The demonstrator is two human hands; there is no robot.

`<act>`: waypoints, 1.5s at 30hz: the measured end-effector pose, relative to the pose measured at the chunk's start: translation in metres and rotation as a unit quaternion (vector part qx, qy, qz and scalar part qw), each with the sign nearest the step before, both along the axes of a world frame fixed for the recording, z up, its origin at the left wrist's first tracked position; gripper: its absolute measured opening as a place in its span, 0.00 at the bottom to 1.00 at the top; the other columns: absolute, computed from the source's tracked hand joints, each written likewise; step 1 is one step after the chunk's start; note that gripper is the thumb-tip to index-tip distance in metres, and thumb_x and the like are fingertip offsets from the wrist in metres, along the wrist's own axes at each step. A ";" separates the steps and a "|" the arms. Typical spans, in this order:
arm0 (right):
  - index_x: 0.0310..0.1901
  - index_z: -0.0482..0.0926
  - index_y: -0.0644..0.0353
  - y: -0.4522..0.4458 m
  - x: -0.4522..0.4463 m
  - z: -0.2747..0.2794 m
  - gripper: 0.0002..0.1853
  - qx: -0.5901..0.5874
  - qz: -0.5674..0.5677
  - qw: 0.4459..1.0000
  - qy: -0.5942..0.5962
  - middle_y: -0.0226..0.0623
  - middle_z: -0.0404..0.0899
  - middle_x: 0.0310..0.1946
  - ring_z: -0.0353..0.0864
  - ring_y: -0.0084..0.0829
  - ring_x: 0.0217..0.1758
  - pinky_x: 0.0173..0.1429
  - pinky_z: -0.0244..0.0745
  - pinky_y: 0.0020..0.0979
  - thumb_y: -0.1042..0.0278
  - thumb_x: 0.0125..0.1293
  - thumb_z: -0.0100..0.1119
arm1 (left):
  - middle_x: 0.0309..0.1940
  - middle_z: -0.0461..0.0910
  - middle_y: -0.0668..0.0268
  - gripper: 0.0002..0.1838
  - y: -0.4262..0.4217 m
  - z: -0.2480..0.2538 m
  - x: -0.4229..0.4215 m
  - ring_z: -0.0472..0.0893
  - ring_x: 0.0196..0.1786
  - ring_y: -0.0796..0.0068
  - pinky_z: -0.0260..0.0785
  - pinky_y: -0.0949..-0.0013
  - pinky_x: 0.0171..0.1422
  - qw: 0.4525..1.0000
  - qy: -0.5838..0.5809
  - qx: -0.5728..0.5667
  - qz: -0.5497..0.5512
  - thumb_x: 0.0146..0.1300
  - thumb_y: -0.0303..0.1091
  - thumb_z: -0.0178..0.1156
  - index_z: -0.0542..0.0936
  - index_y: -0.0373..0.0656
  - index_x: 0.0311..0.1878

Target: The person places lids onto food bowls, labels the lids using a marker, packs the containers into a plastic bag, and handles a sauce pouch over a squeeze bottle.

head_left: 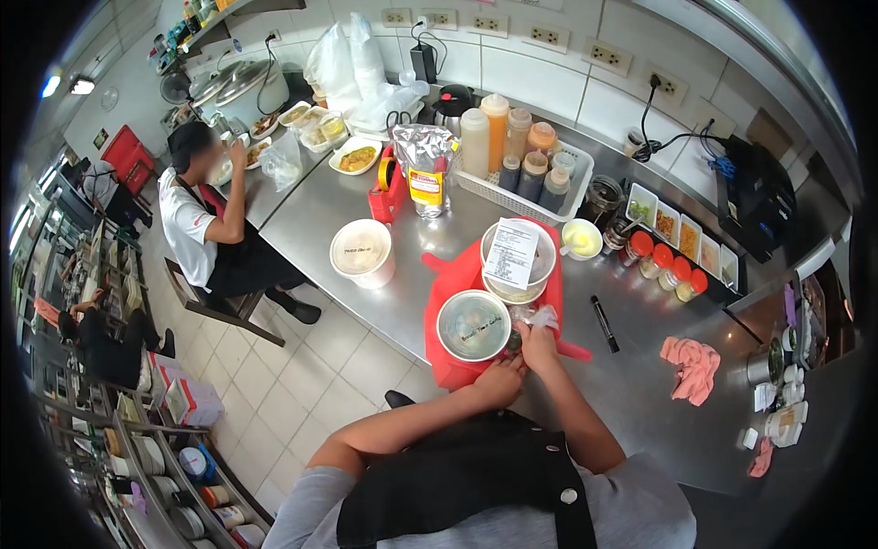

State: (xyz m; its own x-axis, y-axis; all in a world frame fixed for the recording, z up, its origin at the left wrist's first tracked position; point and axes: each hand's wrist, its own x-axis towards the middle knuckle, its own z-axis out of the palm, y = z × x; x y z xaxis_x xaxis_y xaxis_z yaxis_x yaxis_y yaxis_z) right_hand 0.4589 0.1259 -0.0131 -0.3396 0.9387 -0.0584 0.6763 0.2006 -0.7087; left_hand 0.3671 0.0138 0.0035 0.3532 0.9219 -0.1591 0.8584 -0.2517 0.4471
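My right hand (538, 349) is closed on a small clear plastic bag (543, 317) beside a round lidded tub (474, 327) with black handwriting on its lid. Just below it, my left hand (501, 382) has its fingers curled in against the tub's near side; what they grip is hidden. Under the tub lies a red plastic bag (446, 368), spread on the steel counter. Behind, on the same red bag, stand stacked round containers (546, 261) with a printed receipt (512, 252) on top. Another lidded tub (361, 252) stands to the left, off the bag.
A black marker (604, 324) and a pink cloth (691, 370) lie to the right. Behind stand a sauce-bottle basket (526, 207), a foil pouch (426, 174), a red tape dispenser (388, 194), a yellow-filled cup (582, 240) and red-lidded jars (657, 261). A seated person (206, 210) eats at left.
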 end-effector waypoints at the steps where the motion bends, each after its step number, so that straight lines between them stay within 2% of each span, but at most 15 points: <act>1: 0.40 0.79 0.73 0.005 -0.004 0.007 0.26 -0.046 0.001 0.996 -0.076 0.66 0.80 0.37 0.80 0.63 0.44 0.49 0.75 0.53 0.48 0.67 0.57 | 0.57 0.73 0.49 0.23 0.001 -0.001 0.000 0.74 0.61 0.52 0.67 0.54 0.65 0.999 0.018 0.040 0.001 0.62 0.38 0.60 0.76 0.31 0.54; 7: 0.36 0.81 0.68 0.041 -0.003 0.027 0.19 0.094 -0.046 0.989 -0.102 0.58 0.82 0.33 0.83 0.56 0.39 0.43 0.77 0.50 0.55 0.63 0.63 | 0.44 0.76 0.62 0.13 0.000 0.008 -0.016 0.77 0.48 0.67 0.72 0.65 0.48 0.977 0.129 0.167 0.025 0.64 0.31 0.52 0.82 0.37 0.45; 10: 0.35 0.79 0.69 0.056 -0.001 0.018 0.15 0.120 -0.091 0.984 -0.096 0.56 0.82 0.33 0.83 0.56 0.38 0.42 0.77 0.48 0.61 0.61 0.66 | 0.45 0.77 0.64 0.13 -0.001 -0.003 -0.033 0.77 0.49 0.66 0.72 0.65 0.50 0.973 0.135 0.178 0.061 0.62 0.32 0.54 0.82 0.41 0.46; 12: 0.37 0.78 0.69 0.063 -0.003 0.016 0.13 0.098 0.018 0.993 -0.057 0.54 0.82 0.32 0.83 0.55 0.37 0.43 0.78 0.48 0.66 0.59 0.66 | 0.45 0.77 0.67 0.13 -0.003 -0.004 -0.048 0.77 0.49 0.65 0.71 0.64 0.52 0.973 0.136 0.167 0.084 0.62 0.33 0.54 0.82 0.45 0.48; 15: 0.46 0.75 0.69 0.026 -0.018 0.062 0.17 0.021 0.098 0.995 0.022 0.54 0.82 0.37 0.82 0.55 0.41 0.46 0.77 0.48 0.70 0.57 0.66 | 0.45 0.78 0.68 0.15 -0.013 0.015 -0.067 0.76 0.50 0.68 0.68 0.63 0.57 0.983 0.101 0.140 0.064 0.63 0.32 0.53 0.82 0.45 0.51; 20: 0.53 0.66 0.64 0.020 -0.032 0.024 0.25 0.119 0.071 0.987 -0.081 0.57 0.77 0.48 0.81 0.56 0.46 0.51 0.76 0.50 0.72 0.56 0.65 | 0.44 0.79 0.68 0.18 -0.026 0.028 -0.089 0.76 0.50 0.68 0.67 0.63 0.58 0.981 0.077 0.170 0.052 0.58 0.29 0.55 0.81 0.44 0.53; 22: 0.50 0.69 0.65 0.028 -0.022 0.013 0.22 0.109 0.018 0.991 -0.078 0.56 0.77 0.45 0.80 0.56 0.45 0.50 0.76 0.48 0.73 0.56 0.67 | 0.43 0.80 0.64 0.17 -0.030 0.049 -0.100 0.78 0.47 0.65 0.68 0.62 0.55 0.968 -0.106 0.217 0.073 0.55 0.25 0.58 0.81 0.41 0.50; 24: 0.49 0.70 0.65 0.032 -0.011 0.026 0.21 0.087 0.076 0.991 -0.069 0.55 0.77 0.45 0.80 0.55 0.44 0.49 0.76 0.47 0.72 0.56 0.67 | 0.40 0.80 0.57 0.13 -0.024 0.039 -0.140 0.78 0.41 0.59 0.71 0.61 0.48 0.885 -0.200 0.361 0.217 0.56 0.22 0.57 0.79 0.38 0.46; 27: 0.45 0.74 0.65 0.019 -0.003 0.060 0.17 0.067 0.125 0.989 -0.053 0.53 0.78 0.44 0.81 0.53 0.43 0.47 0.77 0.44 0.70 0.57 0.68 | 0.48 0.74 0.55 0.17 -0.005 0.055 -0.218 0.74 0.42 0.61 0.69 0.59 0.44 0.636 -0.240 0.447 0.582 0.64 0.30 0.57 0.72 0.36 0.55; 28: 0.43 0.76 0.64 0.014 -0.005 0.071 0.15 0.074 0.119 0.989 -0.042 0.50 0.79 0.43 0.81 0.50 0.41 0.45 0.77 0.43 0.69 0.58 0.68 | 0.54 0.69 0.51 0.21 0.001 0.035 -0.255 0.73 0.51 0.61 0.70 0.61 0.49 0.582 -0.198 0.422 0.667 0.65 0.35 0.58 0.70 0.34 0.57; 30: 0.42 0.77 0.62 0.006 -0.008 0.088 0.14 0.079 0.111 0.990 -0.042 0.47 0.80 0.41 0.82 0.48 0.40 0.44 0.77 0.43 0.67 0.59 0.68 | 0.46 0.75 0.50 0.22 0.019 -0.007 -0.309 0.79 0.46 0.62 0.75 0.64 0.45 0.522 -0.157 0.263 0.796 0.65 0.40 0.56 0.72 0.31 0.53; 33: 0.40 0.79 0.59 0.000 -0.006 0.097 0.11 0.080 0.090 0.993 -0.017 0.42 0.81 0.36 0.83 0.43 0.38 0.41 0.77 0.42 0.64 0.61 0.66 | 0.42 0.79 0.51 0.24 0.007 0.027 -0.307 0.85 0.37 0.60 0.78 0.65 0.33 0.605 -0.344 0.084 0.714 0.67 0.45 0.52 0.73 0.30 0.53; 36: 0.38 0.81 0.60 0.009 0.007 0.088 0.09 0.110 0.047 0.992 0.036 0.39 0.83 0.30 0.83 0.38 0.32 0.38 0.76 0.37 0.64 0.63 0.64 | 0.30 0.82 0.53 0.22 0.000 0.018 -0.296 0.83 0.25 0.66 0.77 0.67 0.26 0.613 -0.336 0.162 0.697 0.66 0.42 0.50 0.76 0.26 0.45; 40: 0.35 0.81 0.63 0.032 0.031 0.088 0.08 0.096 -0.027 0.990 0.104 0.43 0.82 0.24 0.83 0.36 0.26 0.33 0.75 0.36 0.66 0.65 0.61 | 0.32 0.83 0.55 0.20 -0.035 0.081 -0.237 0.84 0.28 0.70 0.78 0.69 0.27 0.578 -0.426 0.249 0.650 0.69 0.39 0.48 0.78 0.27 0.44; 45: 0.38 0.81 0.66 0.066 0.034 0.080 0.10 0.026 -0.024 0.989 0.142 0.43 0.83 0.25 0.83 0.35 0.26 0.33 0.75 0.33 0.67 0.67 0.58 | 0.26 0.82 0.58 0.19 -0.035 0.136 -0.164 0.83 0.27 0.72 0.76 0.70 0.26 0.665 -0.416 0.210 0.584 0.70 0.40 0.50 0.79 0.29 0.38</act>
